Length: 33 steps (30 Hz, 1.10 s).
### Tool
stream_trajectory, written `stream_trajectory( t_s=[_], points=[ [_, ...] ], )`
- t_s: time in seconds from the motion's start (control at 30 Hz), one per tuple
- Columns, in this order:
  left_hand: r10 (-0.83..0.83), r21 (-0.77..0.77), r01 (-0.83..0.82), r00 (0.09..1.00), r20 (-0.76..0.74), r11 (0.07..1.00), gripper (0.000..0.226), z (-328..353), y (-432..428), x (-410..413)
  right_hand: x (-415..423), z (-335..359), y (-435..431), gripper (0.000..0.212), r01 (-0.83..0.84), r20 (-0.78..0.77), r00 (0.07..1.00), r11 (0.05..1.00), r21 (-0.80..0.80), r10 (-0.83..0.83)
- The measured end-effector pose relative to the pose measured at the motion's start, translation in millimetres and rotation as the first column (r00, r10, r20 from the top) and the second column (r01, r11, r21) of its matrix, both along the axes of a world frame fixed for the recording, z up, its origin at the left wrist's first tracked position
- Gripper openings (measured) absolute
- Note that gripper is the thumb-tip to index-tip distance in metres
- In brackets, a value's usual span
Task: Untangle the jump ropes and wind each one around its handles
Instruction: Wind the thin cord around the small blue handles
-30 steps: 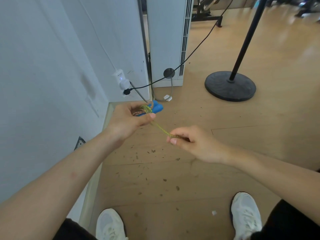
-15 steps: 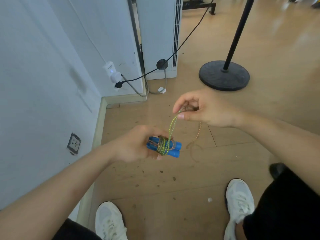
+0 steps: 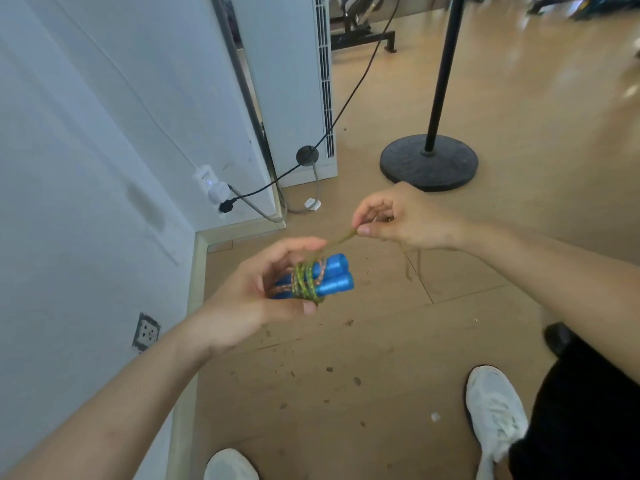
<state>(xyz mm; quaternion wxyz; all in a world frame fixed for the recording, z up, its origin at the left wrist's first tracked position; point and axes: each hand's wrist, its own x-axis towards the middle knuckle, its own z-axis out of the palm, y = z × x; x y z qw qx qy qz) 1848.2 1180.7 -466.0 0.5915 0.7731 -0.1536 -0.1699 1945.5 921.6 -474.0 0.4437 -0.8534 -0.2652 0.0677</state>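
The left hand [image 3: 256, 292] covers the near ends of the two blue handles [image 3: 334, 275], and the wound rope [image 3: 304, 280] hides their middles. The taut stretch of rope running up to the right hand [image 3: 405, 216] is blurred, and its course inside that hand is hidden by the curled fingers. The loose tail below is a faint smear. The bottom edge cuts off the left shoe [image 3: 230, 465], and the top edge cuts off the black pole [image 3: 445, 64]. The far room [image 3: 571, 15] is blurred.

**Blue, Yellow-Green and Pale Wood**

Bright blue on the paired handles [image 3: 334, 277] at centre frame. Speckled yellow-green and orange weave on the rope [image 3: 304, 282] wrapped there. Light tan wood grain across the floor [image 3: 381, 341]. White shoes [image 3: 495, 410] lower right; black stand base [image 3: 428, 162] upper right.
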Motion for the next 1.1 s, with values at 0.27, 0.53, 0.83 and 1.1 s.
stream_trajectory(
  t_s=[0.27, 0.53, 0.83, 1.1],
  points=[
    [0.360, -0.337, -0.429, 0.899, -0.250, 0.838, 0.055, 3.8, 12.2, 14.4, -8.2, -17.6, 5.6, 0.016, -0.043, -0.182, 0.983, 0.992, -0.121, 0.021],
    [0.547, -0.382, -0.673, 0.739, -0.393, 0.634, 0.022, -0.8, 23.9, 30.0, -38.9, -36.9, 30.4, 0.020, -0.239, -0.163, 0.964, 0.951, -0.198, 0.209],
    [0.443, 0.323, -0.580, 0.799, 0.406, 0.748, 0.060, -21.8, 32.0, 29.1, -54.7, -20.6, 34.0, 0.013, -0.235, 0.025, 0.966, 0.919, -0.317, 0.256],
    [-0.008, 0.639, -0.290, 0.907, 0.421, 0.712, 0.062, -37.8, 12.7, 19.5, -43.8, 2.3, 24.3, 0.011, -0.156, 0.107, 0.979, 0.974, -0.166, 0.175]
  ],
)
